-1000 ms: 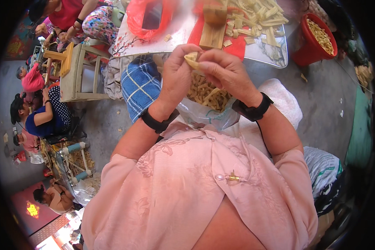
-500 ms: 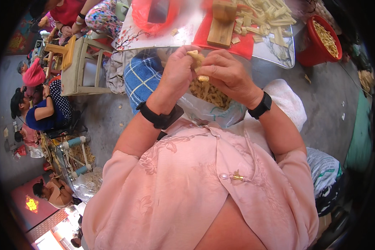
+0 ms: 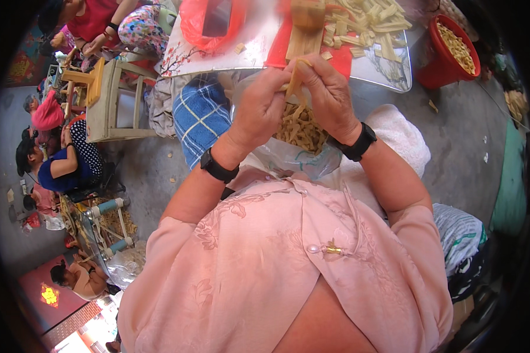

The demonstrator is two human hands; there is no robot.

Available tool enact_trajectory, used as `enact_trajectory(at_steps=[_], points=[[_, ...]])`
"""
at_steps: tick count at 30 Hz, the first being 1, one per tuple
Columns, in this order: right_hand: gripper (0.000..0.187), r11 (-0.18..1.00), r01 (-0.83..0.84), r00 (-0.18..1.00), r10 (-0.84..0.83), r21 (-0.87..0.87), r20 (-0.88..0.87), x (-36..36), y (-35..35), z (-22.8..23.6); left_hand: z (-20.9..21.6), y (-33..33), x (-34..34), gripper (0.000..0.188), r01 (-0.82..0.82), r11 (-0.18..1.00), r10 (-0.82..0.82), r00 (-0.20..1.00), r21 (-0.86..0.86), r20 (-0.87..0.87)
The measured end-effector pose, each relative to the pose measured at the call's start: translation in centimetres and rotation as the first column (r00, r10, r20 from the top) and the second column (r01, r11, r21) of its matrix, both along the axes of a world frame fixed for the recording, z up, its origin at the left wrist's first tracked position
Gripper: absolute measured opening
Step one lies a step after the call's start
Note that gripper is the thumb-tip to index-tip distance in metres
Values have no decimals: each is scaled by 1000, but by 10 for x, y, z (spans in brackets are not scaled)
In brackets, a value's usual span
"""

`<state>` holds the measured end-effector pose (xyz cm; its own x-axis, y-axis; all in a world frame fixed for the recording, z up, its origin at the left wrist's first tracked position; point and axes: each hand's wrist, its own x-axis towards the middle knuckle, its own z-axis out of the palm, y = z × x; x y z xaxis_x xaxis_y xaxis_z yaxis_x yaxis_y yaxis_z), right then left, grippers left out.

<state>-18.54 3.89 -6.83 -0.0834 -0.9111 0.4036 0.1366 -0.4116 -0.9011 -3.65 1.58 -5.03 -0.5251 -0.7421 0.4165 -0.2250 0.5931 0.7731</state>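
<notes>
Above my lap, my left hand (image 3: 258,109) and my right hand (image 3: 328,94) meet with their fingers closed on a pale yellow flat strip (image 3: 298,82). The strip hangs down between the fingertips; part of it is hidden by my thumbs. Under my hands, a clear plastic bag (image 3: 312,166) in my lap holds many small yellowish-brown folded pieces (image 3: 300,130). Just beyond my fingertips, a wooden block (image 3: 305,41) rests on a red sheet (image 3: 277,47) at the table's near edge. Loose pale strips (image 3: 371,26) are heaped to its right.
The table (image 3: 241,66) also bears a red plastic bag (image 3: 194,26) with a dark flat object. A red bucket (image 3: 433,65) of pale pieces stands on the right. At left are a wooden stool (image 3: 94,120) and several seated people. A blue checked cloth (image 3: 200,115) covers my left leg.
My right hand has turned upward and come alongside my left. The piece between them, bunched before, now shows as a strip hanging from my fingertips. The view has shifted slightly.
</notes>
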Motion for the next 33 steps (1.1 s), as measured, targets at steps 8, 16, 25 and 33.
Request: enact_trajectory(at_steps=[8,16,25,33], points=[[16,639,-693,581,219,334,784,0,3,10,9,-2,-7,36,-152,900,123,988,-409,-96],[18,988,-130,973,143,78,-184,1,14,9,1,-4,1,29,-162,962,167,986,-221,4],[14,997,-2,959,-19,-74,-283,-12,2,11,13,3,1,13,265,672,150,866,691,-478],[21,705,-644,740,476,297,475,-26,10,25,4,2,6,15,14,928,103,951,373,-292]])
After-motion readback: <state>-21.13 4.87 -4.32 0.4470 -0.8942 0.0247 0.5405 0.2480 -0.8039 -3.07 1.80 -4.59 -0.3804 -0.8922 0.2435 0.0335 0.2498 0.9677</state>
